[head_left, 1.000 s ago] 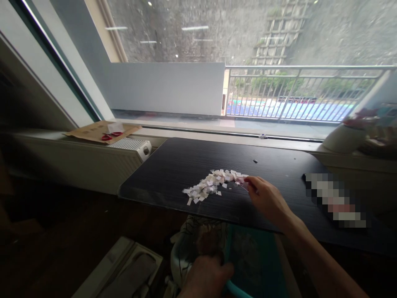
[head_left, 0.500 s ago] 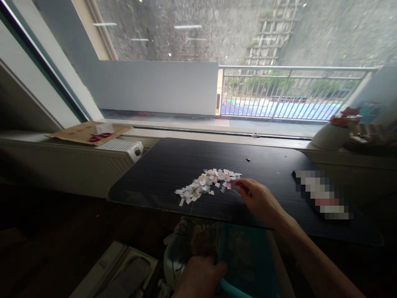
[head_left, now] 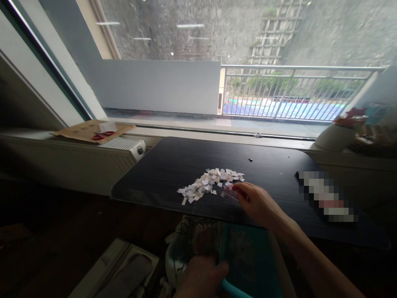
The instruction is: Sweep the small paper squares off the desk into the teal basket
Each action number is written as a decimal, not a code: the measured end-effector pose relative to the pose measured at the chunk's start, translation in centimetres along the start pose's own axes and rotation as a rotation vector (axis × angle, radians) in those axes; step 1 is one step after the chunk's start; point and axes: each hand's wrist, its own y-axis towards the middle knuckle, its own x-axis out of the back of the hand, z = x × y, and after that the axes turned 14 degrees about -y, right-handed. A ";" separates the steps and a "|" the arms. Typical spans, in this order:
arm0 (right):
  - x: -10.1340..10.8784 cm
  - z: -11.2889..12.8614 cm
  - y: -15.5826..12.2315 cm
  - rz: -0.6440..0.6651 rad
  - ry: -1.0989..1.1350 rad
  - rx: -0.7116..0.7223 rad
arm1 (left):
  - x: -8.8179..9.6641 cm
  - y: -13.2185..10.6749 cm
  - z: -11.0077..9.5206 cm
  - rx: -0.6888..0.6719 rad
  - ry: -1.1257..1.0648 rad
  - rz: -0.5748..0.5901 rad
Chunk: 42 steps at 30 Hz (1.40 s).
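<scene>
My right hand [head_left: 257, 200] is over the black table [head_left: 145, 178], its fingers pinched on a thin, clear pinkish plastic piece [head_left: 230, 192]. That piece lies low at the right end of a spread heap of small white paper scraps [head_left: 201, 184]. Below the table's front edge, my left hand [head_left: 201, 275] is closed round the rim of a teal bin [head_left: 235, 288]. Pale bits show dimly inside the bin, and its lower part is in shadow.
Scissors with red handles [head_left: 103, 135] lie on a brown envelope [head_left: 77, 130] at the left sill. A blurred-out object [head_left: 325, 196] rests on the table's right side. A small dark item [head_left: 250, 159] lies near the back. A white pot [head_left: 335, 136] stands at the right.
The plastic piece has shifted slightly left and down against the scraps, with my right hand. My left hand keeps its hold on the bin. The whole view has moved a little.
</scene>
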 end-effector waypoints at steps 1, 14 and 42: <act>0.0 0.0 0.1 -0.008 -0.013 -0.004 | 0.0 0.0 0.0 -0.007 -0.002 -0.006; 0.1 0.0 -0.3 -0.028 0.008 0.032 | 0.4 -0.4 -0.5 0.013 -0.030 0.026; 0.3 1.2 -0.7 -0.052 -0.048 -0.036 | 0.5 -0.9 0.1 0.073 -0.070 -0.038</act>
